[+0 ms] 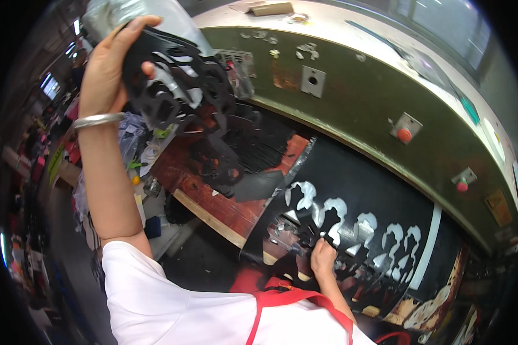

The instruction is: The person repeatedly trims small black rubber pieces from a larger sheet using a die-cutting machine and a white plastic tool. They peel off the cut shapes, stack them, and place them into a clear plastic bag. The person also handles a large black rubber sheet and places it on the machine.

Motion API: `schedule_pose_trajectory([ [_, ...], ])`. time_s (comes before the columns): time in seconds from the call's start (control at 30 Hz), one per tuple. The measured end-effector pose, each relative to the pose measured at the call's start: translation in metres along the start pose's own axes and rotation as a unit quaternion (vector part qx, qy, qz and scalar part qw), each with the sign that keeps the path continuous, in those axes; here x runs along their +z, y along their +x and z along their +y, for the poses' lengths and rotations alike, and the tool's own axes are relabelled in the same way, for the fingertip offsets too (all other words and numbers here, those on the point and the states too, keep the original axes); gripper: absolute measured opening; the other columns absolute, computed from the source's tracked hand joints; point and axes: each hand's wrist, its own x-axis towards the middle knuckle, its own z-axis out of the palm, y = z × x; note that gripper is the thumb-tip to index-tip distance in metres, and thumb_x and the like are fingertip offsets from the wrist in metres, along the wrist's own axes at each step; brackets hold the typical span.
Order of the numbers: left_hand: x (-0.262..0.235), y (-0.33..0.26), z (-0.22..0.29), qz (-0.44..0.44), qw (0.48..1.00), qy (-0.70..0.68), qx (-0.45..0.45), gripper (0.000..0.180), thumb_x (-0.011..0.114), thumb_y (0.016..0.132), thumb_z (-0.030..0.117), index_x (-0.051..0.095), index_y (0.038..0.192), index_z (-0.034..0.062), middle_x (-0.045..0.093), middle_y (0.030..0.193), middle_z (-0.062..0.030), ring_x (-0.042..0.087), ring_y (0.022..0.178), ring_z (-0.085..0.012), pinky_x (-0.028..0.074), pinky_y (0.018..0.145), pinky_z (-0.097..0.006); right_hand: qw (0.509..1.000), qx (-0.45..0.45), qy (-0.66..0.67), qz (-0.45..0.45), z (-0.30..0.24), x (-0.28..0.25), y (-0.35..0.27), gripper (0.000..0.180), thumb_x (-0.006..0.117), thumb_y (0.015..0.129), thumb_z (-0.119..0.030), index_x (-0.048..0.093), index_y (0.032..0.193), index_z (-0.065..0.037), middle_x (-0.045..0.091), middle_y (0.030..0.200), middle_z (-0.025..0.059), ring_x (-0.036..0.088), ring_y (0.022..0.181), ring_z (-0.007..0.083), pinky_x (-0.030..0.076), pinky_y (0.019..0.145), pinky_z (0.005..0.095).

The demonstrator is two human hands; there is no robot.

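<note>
My left hand [110,64] is raised at the upper left, a metal bangle on its wrist. Its fingers are wrapped round the top of a black sheet full of cut-out holes [178,86], which hangs down to the right. Lower down, my right hand [323,257] is closed over a black belt [360,172], beside a row of curved silvery-white shapes [333,213]. Whatever its fingers grip there is too small and dark to make out. Under the hanging sheet, more black cut pieces [259,149] lie heaped on a reddish board [213,201].
A green machine housing [351,98] with red push buttons [404,135] runs along the far side. Its white top [322,26] carries scraps and a long dark tool. A translucent plastic bag [178,23] is behind my left hand. Bags and clutter [133,135] fill the left.
</note>
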Motion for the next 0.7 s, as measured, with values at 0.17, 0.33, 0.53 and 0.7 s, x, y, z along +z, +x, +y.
schedule_pose_trajectory([
  [0.17,-0.031,-0.004,-0.051,0.023,0.994,-0.054,-0.096,0.03,0.062,0.094,0.034,0.065,0.101,0.0054,0.06,0.078,0.0009,0.053,0.055,-0.0039,0.046,0.048,-0.017,0.943,0.121,0.203,-0.236,-0.009,-0.04,0.002,0.052,0.044,0.1,-0.037,0.06,0.071,0.003,0.061,0.06,0.0144,0.062,0.055,0.0232,0.048,0.053,0.0373],
  [0.33,-0.054,-0.02,-0.135,0.084,0.982,0.063,-0.154,0.02,0.073,0.084,0.019,0.064,0.096,0.0049,0.059,0.076,0.0008,0.053,0.056,-0.0059,0.045,0.052,-0.02,0.935,0.025,0.286,-0.208,-0.012,-0.09,-0.01,0.019,0.06,0.093,-0.013,0.056,0.078,-0.002,0.058,0.063,0.0029,0.055,0.052,0.0099,0.046,0.05,0.0239],
  [0.53,-0.089,-0.008,-0.202,0.147,0.956,0.248,-0.048,0.017,0.068,0.088,0.02,0.065,0.098,0.0062,0.059,0.072,0.0022,0.056,0.059,-0.0056,0.046,0.054,-0.021,0.923,0.079,0.364,-0.101,0.006,-0.125,-0.006,0.019,0.058,0.095,-0.01,0.053,0.078,-0.003,0.056,0.061,0.0037,0.053,0.05,0.01,0.047,0.048,0.0243],
  [0.7,-0.062,-0.055,-0.251,0.061,0.867,0.469,0.16,0.019,0.068,0.086,0.014,0.065,0.105,0.0073,0.07,0.092,-0.0113,0.069,0.078,-0.023,0.053,0.068,-0.031,0.923,0.095,0.365,-0.075,0.018,-0.129,-0.007,0.023,0.057,0.096,-0.012,0.05,0.076,-0.004,0.051,0.06,0.0029,0.047,0.049,0.0093,0.046,0.047,0.0247],
])
